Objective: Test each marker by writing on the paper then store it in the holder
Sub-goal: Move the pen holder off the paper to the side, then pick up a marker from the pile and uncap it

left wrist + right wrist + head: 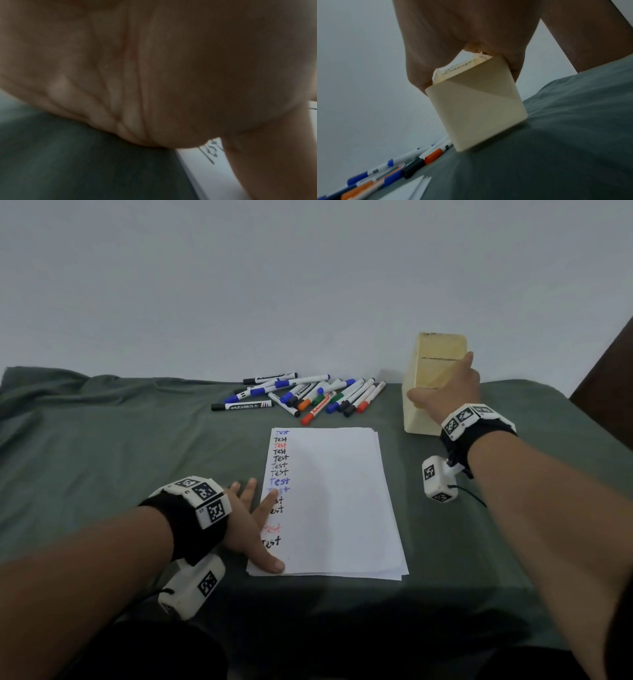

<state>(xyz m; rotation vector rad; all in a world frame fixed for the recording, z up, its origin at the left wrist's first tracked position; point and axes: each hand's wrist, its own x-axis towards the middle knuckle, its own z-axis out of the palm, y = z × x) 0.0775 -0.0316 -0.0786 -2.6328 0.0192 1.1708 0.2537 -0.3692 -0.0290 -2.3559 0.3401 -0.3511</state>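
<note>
Down low and closest, left hand [251, 522] flat on the dull green cloth [102, 446], fingers spread and straight, thumb pinning the near left corner of the white paper stack [339, 501]. Same story from the left wrist view: palm [154, 67] filling the picture, pressed onto green cloth [68, 162] and paper edge [202, 169], a scrap of black writing peeking out beside the thumb.

Running down the sheet's left margin, a column of "Test" scrawls in black, red and blue, partly hidden under the fingers.

Over to the right, well apart from the other hand: right hand [445, 392] up on the tall cream rectangular holder [416, 419], thumb on the left wall, fingers reaching over the far rim, clamped across the open top. Confirmed by the right wrist view, with right hand [471, 33] straddling the cream box [477, 108], thumb on one side and fingers on the other. Whether the box sits flat or tips on an edge, hard to call from that skewed angle. Contents of the holder not visible.

Beyond the paper's top edge, a loose heap of white-barrelled markers [308, 395] with blue, black, orange, green and red caps, lying on the cloth just left of the holder. Nearest ones, orange and black capped [423, 161], right beside the box's base.
</note>
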